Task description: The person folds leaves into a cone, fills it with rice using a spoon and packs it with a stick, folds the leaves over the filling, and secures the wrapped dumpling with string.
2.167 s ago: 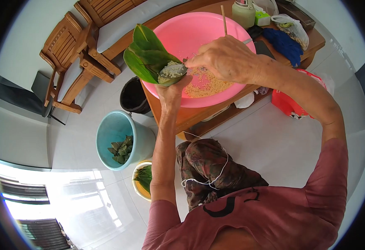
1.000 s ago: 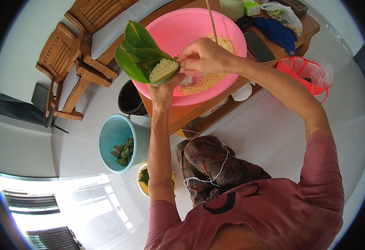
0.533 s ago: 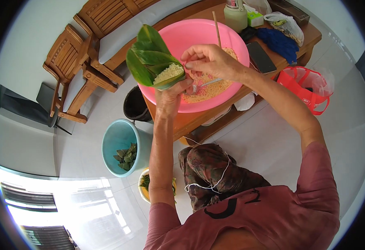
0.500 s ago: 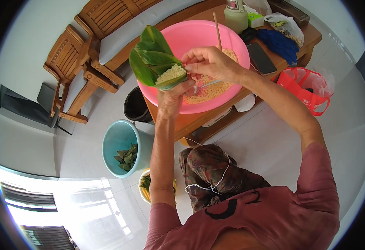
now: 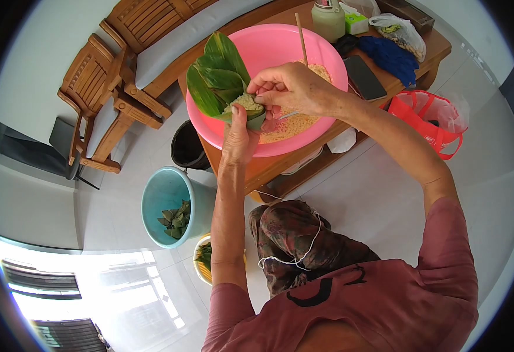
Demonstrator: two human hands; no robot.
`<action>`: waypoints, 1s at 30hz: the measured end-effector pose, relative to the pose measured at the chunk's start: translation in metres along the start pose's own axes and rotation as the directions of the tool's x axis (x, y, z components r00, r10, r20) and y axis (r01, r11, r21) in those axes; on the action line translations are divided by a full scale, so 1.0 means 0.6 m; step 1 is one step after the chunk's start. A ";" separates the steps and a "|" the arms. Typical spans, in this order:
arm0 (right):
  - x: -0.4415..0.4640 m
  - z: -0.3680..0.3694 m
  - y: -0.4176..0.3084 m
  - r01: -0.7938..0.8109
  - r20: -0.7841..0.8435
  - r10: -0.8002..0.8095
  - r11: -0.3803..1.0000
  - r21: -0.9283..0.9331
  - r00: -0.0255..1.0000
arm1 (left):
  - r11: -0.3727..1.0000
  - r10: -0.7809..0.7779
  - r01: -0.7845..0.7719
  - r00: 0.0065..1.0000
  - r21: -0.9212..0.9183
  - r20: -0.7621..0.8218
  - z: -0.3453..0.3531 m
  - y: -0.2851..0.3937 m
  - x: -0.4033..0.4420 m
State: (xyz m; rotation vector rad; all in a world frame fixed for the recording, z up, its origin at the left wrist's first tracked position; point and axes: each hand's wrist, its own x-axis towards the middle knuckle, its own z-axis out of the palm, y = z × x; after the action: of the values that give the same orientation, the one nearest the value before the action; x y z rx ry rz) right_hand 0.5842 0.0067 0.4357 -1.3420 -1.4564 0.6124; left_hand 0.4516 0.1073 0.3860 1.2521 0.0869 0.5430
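Note:
Green leaves (image 5: 214,79), folded into a cone with pale grain (image 5: 246,102) inside, are held in my left hand (image 5: 239,136), its thumb up against the leaf's side. My right hand (image 5: 289,87) has its thumb and fingers closed at the edge of the leaf cone, touching the grain; whether they pinch the leaf or grain is too small to tell. Below and behind both hands is a pink basin (image 5: 263,41) with loose grain (image 5: 295,126). A metal spoon (image 5: 286,116) lies in it, partly hidden, and a wooden stick (image 5: 301,40) leans upright.
The basin stands on a wooden table (image 5: 257,176) with a black phone (image 5: 365,77), blue cloth (image 5: 389,57) and a jar (image 5: 328,22). On the floor are a blue bucket (image 5: 201,205) with wrapped leaf parcels, a black bin (image 5: 189,146), a leaf basket (image 5: 203,270) and a red bag (image 5: 427,120).
The spoon has left my right hand and lies in the basin. My right fingers have come down onto the cone's grain, and my left thumb has shifted up along the leaf.

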 end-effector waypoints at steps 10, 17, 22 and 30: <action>-0.013 -0.010 0.010 0.333 -0.116 -0.455 0.781 -0.529 0.883 | 0.991 0.111 -0.113 0.993 -0.068 -0.043 -0.018 -0.009 0.004; 0.022 0.025 0.135 0.159 0.263 0.213 0.406 -0.900 0.941 | 0.979 0.201 -0.200 0.979 0.034 -0.038 -0.028 0.003 -0.002; 0.025 0.029 0.174 0.325 0.341 -0.002 0.308 -0.894 0.940 | 0.961 0.254 -0.249 0.967 0.121 -0.029 -0.024 0.005 -0.013; -0.028 -0.050 0.008 0.017 0.021 -0.003 0.725 -0.689 1.000 | 0.927 0.353 -0.329 0.928 0.182 -0.119 -0.026 -0.005 -0.010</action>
State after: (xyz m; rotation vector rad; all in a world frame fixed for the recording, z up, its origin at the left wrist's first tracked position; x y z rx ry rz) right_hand 0.6107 -0.0157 0.4364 -1.8957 -1.7955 0.0383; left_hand 0.4422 0.1175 0.3768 1.3906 0.0379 0.9501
